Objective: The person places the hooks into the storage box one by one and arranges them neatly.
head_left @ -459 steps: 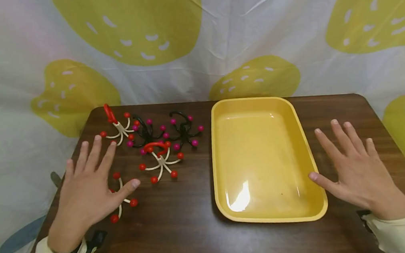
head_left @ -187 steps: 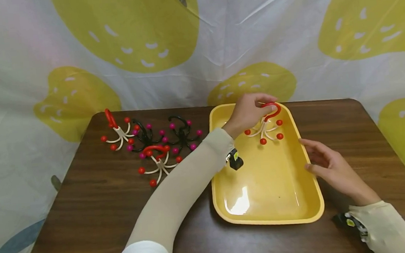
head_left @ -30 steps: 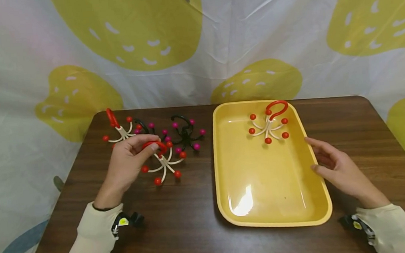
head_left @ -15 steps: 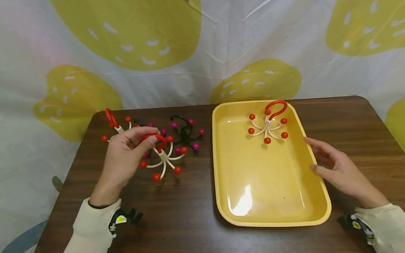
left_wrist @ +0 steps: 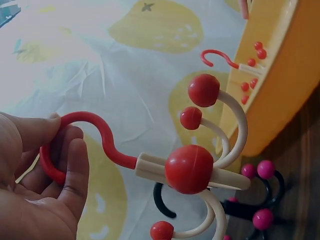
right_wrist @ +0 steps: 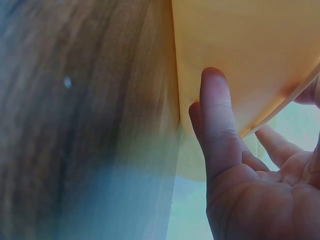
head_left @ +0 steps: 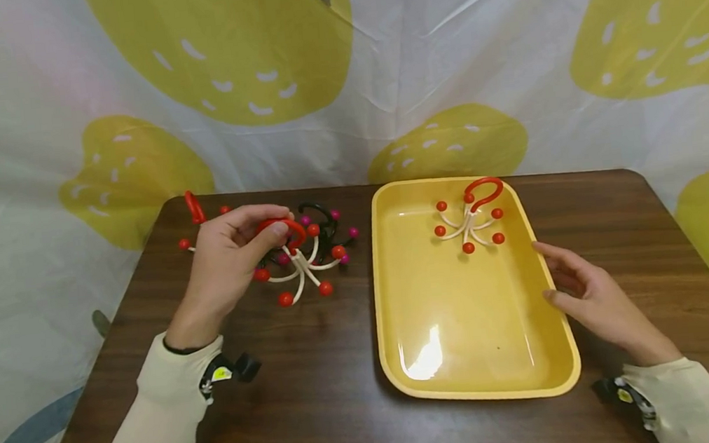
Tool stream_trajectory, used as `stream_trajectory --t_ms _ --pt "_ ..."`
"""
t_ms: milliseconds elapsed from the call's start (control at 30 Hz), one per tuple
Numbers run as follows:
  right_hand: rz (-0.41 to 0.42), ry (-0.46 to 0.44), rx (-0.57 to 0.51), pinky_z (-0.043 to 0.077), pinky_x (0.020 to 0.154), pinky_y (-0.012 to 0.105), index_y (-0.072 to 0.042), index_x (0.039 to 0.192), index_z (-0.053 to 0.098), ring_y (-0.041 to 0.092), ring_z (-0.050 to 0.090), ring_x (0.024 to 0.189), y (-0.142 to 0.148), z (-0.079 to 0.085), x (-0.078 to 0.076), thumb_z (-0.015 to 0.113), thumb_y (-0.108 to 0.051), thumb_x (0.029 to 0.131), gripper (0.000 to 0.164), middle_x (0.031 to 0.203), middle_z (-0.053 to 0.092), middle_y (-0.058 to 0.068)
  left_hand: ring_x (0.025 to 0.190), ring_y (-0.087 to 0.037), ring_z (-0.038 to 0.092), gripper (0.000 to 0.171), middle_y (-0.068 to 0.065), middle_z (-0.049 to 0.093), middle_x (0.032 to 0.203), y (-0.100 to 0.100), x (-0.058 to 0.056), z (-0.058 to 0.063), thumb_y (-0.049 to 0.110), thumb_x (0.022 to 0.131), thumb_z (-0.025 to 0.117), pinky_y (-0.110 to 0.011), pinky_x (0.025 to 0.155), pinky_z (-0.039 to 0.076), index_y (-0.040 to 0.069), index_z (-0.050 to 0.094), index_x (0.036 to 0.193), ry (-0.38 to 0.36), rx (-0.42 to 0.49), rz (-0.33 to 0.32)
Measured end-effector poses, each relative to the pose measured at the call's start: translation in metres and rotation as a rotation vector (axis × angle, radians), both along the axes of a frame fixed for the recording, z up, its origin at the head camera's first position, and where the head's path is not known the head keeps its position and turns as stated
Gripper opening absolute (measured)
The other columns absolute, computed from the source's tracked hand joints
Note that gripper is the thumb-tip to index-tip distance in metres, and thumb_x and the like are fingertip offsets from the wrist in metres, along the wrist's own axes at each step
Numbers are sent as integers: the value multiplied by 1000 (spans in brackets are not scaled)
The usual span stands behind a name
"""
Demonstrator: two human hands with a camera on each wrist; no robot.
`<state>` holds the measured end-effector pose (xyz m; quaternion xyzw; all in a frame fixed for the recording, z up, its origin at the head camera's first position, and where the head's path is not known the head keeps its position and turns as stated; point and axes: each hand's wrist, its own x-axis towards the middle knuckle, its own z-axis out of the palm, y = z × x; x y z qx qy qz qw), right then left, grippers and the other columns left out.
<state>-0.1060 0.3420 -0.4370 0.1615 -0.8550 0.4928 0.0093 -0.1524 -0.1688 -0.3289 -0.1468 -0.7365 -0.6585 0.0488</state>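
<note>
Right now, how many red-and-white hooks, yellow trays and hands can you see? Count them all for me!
Red-and-white hooks: 3 (the held hook, the tray hook and the back-left hook, which is partly hidden)
Yellow trays: 1 (the big tray)
Hands: 2 (the left hand and the right hand)
Total: 6

A: What's the left hand (head_left: 226,268) holding?
B: A red-hooked claw (head_left: 298,259), its curved cream arms tipped with red balls. It's pinched by the hook and raised over the worktop (head_left: 320,407).
A: And the yellow tray (head_left: 463,310)?
B: Upright, round-cornered, just past 3 o'clock from that claw; the right hand (head_left: 592,299) touches its 3 o'clock side. A matching claw (head_left: 469,220) rests inside, near 12, hook leaning between 1 and 2.
</note>
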Motion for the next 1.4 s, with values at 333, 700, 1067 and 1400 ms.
stream_trajectory --t_ms 333,700,1067,1400 --pt "-12 -11 10 55 87 9 -2 160 42 -12 62 115 -1 1 0 67 12 94 72 125 63 -10 94 -11 76 23 2 80 106 23 -9 17 13 97 79 -25 83 63 3 78 118 22 1 -30" --pt "-20 -10 13 55 87 9 -2 160 43 -10 63 112 0 0 -1 67 12 93 72 121 64 -7 96 -13 75 23 2 79 109 62 -27 31 6 97 76 -26 82 63 0 77 120 77 79 -96" --pt "-24 -14 24 55 87 9 -3 160 43 -10 63 112 0 -1 0 68 11 93 73 120 64 -3 90 -17 75 24 -9 79 108 102 -47 30 8 99 75 -24 76 61 0 77 121 84 63 -158" --pt "-22 -20 15 56 86 10 -2 160 43 -11 62 114 0 0 -1 67 11 93 72 123 63 -2 104 -28 73 24 -12 79 113 131 -68 13 7 98 76 -26 91 60 -1 77 121 68 73 -165"
